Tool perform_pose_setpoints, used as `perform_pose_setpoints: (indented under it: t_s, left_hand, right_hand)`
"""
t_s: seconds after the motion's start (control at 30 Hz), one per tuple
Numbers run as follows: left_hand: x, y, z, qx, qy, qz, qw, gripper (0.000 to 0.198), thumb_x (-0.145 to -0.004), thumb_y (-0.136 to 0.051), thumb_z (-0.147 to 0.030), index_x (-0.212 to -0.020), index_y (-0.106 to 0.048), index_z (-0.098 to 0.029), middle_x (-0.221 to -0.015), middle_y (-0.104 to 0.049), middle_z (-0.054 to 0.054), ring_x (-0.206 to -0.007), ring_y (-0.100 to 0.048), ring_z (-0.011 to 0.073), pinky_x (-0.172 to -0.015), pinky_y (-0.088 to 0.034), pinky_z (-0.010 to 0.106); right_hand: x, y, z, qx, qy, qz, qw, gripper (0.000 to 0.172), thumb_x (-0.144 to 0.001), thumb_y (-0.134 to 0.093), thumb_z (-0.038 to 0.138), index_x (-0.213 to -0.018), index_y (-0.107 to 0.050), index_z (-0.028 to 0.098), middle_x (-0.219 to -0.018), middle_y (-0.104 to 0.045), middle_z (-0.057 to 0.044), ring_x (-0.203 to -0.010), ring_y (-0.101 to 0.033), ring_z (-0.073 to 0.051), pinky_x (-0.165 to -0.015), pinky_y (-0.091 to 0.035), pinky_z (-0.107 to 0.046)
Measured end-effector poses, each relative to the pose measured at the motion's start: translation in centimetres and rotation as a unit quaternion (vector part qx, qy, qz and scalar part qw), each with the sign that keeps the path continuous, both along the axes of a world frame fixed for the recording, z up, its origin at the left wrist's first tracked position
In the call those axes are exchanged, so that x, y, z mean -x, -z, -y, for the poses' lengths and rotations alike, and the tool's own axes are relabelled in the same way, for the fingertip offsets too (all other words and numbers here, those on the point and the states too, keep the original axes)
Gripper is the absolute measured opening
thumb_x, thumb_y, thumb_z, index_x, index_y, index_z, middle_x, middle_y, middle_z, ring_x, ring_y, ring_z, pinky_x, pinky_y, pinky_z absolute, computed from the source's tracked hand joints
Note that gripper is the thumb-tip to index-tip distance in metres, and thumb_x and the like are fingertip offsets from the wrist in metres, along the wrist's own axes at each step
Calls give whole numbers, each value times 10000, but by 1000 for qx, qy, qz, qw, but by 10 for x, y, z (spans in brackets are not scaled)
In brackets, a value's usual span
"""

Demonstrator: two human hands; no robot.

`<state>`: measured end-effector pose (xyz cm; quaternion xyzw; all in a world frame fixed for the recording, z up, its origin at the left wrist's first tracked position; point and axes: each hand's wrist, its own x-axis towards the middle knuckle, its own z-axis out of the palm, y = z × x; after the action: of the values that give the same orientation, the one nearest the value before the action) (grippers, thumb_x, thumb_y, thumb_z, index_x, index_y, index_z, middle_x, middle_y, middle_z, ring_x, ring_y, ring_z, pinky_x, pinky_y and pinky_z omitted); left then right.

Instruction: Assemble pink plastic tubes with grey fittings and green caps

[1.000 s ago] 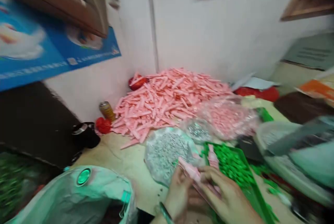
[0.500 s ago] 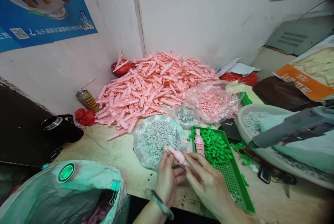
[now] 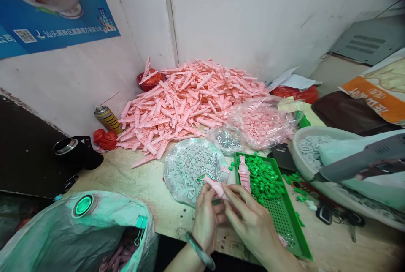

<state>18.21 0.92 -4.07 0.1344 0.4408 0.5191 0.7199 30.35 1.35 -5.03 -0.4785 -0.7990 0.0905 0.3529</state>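
While left hand and right hand are pinching slim pink plastic stick — grip tight — tall heap of pink sticks is lying unworked behind.

A blue poster on the left wall carries one line of white Chinese characters. It seems to open with 汕头, but the rest is too small to read surely. A QR code stands at the line's left end, and a smaller code square sits above its right end. The orange bag at the right bears white print — upside down, partly in brackets, too blurred to read. The spray can has a striped label — its lettering is too small to tell.
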Motion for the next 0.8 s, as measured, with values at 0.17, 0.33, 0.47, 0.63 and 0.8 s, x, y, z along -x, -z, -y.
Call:
perform_pose_setpoints:
  t_s: [0.17,0.33,0.47,0.63,0.8]
  left_hand:
    - [-1,0,1,12,-7,-1,1000,373,-825,-596,-390,-1111,-482,-179,-1024,-691,94,-791,-704,197,-638,-506,261]
    - [-4,-2,0,4,-7,-16,1000,464,-764,-693,-469,-1058,-490,-173,-976,-706,92,-773,-699,192,-636,-500,257]
    - [-5,-5,-2,1,-5,-25,1000,502,-714,-739,-503,-997,-488,-173,-914,-712,81,-756,-695,189,-618,-491,247]
    - [-7,-4,-2,-2,-14,-36,999,487,-706,-745,-511,-959,-500,-175,-905,-708,71,-773,-689,183,-612,-482,233]
    - [-9,-1,-2,-6,-21,-34,999,469,-710,-746,-506,-947,-510,-177,-892,-707,60,-776,-685,177,-625,-481,234]
  right_hand:
    - [0,1,0,-18,-5,18,1000,369,-948,-414,195,-1234,-646,192,-1033,-688,-106,-793,-715,-177,-603,-601,-237]
    - [-1,6,1,-60,-20,21,998,348,-943,-436,168,-1224,-641,150,-1057,-674,-129,-845,-710,-184,-628,-608,-236]
    - [-3,7,1,-73,-34,16,997,339,-930,-455,128,-1216,-637,139,-1079,-665,-135,-894,-704,-186,-686,-612,-240]
    - [-4,10,2,-81,-26,14,996,327,-938,-456,130,-1213,-633,126,-1077,-662,-144,-883,-705,-187,-664,-609,-236]
    - [-3,10,3,-79,-15,20,997,331,-950,-447,153,-1230,-622,144,-1069,-668,-135,-852,-708,-183,-630,-606,-235]
